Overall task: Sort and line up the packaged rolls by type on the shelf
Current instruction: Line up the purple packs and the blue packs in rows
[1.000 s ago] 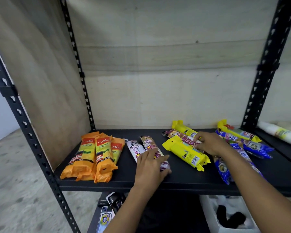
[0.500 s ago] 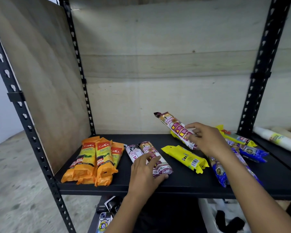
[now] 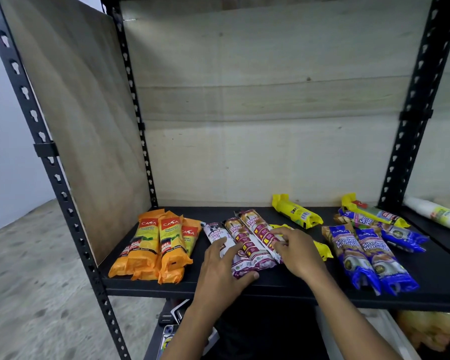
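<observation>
left hand [image 3: 222,266] spread flat on two draw-string rolls [image 3: 233,229] by the front edge of the shelf [image 3: 283,292], right hand [image 3: 296,252] with its grip pinching the third roll [image 3: 255,224] beside them

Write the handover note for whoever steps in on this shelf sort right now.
Left hand flat on the draw-string rolls; right hand grips the rightmost draw-string roll.
Done: orange rolls grouped at left, three draw-string rolls side by side, two blue rolls paired at front right.
To do: yellow rolls scattered, one under the right hand; rear-right pile mixes blue and yellow.
</observation>
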A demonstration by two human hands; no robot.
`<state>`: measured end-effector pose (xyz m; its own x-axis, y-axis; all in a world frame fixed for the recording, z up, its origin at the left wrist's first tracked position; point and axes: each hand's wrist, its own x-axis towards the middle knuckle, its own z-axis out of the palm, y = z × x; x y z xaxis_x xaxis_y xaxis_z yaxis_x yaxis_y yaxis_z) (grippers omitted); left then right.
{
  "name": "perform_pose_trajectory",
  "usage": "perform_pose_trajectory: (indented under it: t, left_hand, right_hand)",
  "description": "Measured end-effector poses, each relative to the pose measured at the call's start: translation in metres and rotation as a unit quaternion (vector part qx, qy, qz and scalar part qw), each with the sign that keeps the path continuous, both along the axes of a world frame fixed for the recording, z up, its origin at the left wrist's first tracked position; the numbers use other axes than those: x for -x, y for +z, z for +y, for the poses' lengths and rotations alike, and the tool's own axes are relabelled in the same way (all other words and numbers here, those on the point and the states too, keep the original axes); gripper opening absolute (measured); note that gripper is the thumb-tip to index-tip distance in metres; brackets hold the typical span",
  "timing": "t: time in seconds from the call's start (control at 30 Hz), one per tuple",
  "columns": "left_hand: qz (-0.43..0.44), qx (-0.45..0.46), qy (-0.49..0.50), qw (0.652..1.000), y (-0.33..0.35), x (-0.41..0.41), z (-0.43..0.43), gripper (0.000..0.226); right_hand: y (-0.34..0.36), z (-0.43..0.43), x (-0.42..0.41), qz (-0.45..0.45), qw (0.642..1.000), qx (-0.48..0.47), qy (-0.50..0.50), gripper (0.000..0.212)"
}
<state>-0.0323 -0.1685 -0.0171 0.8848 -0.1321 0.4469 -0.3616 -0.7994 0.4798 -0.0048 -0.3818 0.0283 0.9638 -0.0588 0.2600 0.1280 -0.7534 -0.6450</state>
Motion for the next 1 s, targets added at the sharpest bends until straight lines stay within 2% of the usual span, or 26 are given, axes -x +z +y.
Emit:
perform_pose_trajectory:
  t: [0.23,0.33,0.43,0.53,0.73,1.0]
  left_hand:
    - [0.042,-0.031,0.018,0.998,0.005,-0.001,-0.007,0.082]
    - [0.04,-0.043,0.01,0.998,0.005,-0.005,-0.008,0.083]
    - [0.065,-0.073,-0.001,0.995,0.008,-0.007,-0.008,0.083]
    - [0.086,-0.096,-0.007,0.992,0.01,-0.009,-0.007,0.078]
    - [0.078,-0.055,-0.036,0.995,0.007,-0.009,-0.006,0.068]
    - [0.075,-0.027,-0.08,0.994,0.003,-0.003,0.013,0.066]
  right_hand:
    - [0.0,-0.001,-0.01,0.06,0.995,0.081,0.024,0.043]
    - [0.003,0.001,-0.006,0.079,0.982,0.146,0.093,0.061]
    - [0.009,0.001,-0.002,0.119,0.965,0.16,0.172,0.074]
    - [0.014,-0.004,-0.005,0.16,0.948,0.187,0.201,0.073]
    - [-0.014,0.0,-0.006,0.092,0.961,0.174,0.195,0.058]
    - [-0.03,0.039,0.028,0.028,0.972,0.204,0.111,0.058]
